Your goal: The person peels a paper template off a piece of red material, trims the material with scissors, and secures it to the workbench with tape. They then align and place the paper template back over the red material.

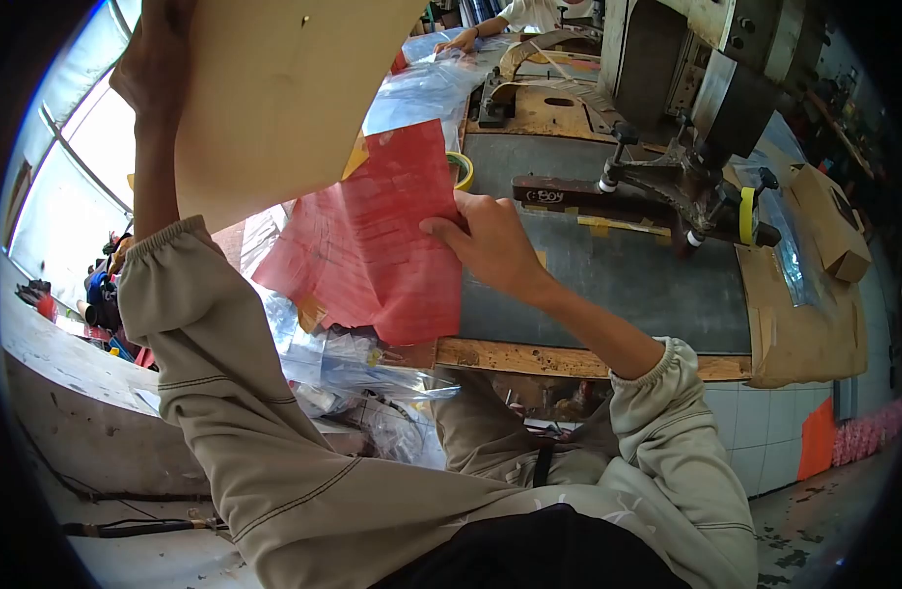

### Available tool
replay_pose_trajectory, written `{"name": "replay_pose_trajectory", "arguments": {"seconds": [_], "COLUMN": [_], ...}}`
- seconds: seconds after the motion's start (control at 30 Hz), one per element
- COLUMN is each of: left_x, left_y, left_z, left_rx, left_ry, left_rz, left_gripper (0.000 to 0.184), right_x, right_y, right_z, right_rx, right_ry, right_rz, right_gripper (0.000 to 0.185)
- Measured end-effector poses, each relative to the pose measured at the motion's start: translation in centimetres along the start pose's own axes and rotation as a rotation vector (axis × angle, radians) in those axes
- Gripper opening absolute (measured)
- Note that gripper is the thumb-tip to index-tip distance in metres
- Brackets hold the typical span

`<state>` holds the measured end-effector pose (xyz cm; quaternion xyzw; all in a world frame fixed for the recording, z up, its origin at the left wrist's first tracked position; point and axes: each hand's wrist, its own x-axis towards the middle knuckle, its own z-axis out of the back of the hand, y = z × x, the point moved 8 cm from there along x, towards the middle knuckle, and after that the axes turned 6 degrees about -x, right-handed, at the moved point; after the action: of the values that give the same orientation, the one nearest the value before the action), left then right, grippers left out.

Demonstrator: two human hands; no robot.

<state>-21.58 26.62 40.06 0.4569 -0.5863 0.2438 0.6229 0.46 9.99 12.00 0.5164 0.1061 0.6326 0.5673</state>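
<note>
Raised at the upper left, my left hand grips the edge of a large tan board, which is tilted up and cut off by the top of the view. Its fingers are partly hidden. My right hand pinches the right edge of a creased red sheet between thumb and fingers. The sheet hangs below the board, over the left end of the dark work surface. Just behind the sheet's right edge shows a roll of yellow tape.
A press machine with a dark metal bar stands over the work surface. Clear plastic sheets lie at the back left and below the red sheet. A cardboard box sits at the right. Another person's hand rests at the far end.
</note>
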Motion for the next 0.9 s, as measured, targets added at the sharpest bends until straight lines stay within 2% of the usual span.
{"name": "replay_pose_trajectory", "arguments": {"seconds": [0.07, 0.17, 0.37, 0.47, 0.57, 0.67, 0.77, 0.9], "left_x": [1.3, 2.4, 3.3, 3.7, 3.7, 2.8, 3.0, 3.1], "left_y": [-0.9, -4.6, -5.9, -4.2, -3.8, 0.9, -0.4, -1.0], "left_z": [0.7, 3.3, 4.6, 3.5, 3.5, -0.5, 0.0, 0.3], "left_rx": [0.012, -0.246, -0.373, -0.277, -0.268, 0.006, -0.036, -0.047], "left_ry": [-0.042, 0.12, -0.031, -0.052, 0.2, -0.035, 0.014, -0.118], "left_rz": [-0.038, 0.281, 0.229, 0.167, 0.237, 0.004, 0.106, -0.062], "left_gripper": [0.033, 0.024, 0.02, 0.021, 0.026, 0.034, 0.038, 0.041], "right_x": [0.0, -0.7, -1.8, -1.9, -2.3, -3.0, -3.3, -3.9], "right_y": [0.6, 1.4, 2.6, 2.6, 2.6, 2.5, 2.4, 2.6], "right_z": [0.9, 1.7, 3.0, 3.6, 4.0, 3.9, 4.0, 3.9], "right_rx": [0.022, -0.015, 0.053, 0.021, 0.04, 0.03, 0.037, 0.064], "right_ry": [0.001, 0.095, 0.153, 0.156, 0.132, 0.166, 0.147, 0.158], "right_rz": [-0.008, -0.08, -0.109, -0.1, -0.064, -0.101, -0.101, -0.119], "right_gripper": [0.025, 0.025, 0.026, 0.025, 0.025, 0.026, 0.026, 0.027]}}
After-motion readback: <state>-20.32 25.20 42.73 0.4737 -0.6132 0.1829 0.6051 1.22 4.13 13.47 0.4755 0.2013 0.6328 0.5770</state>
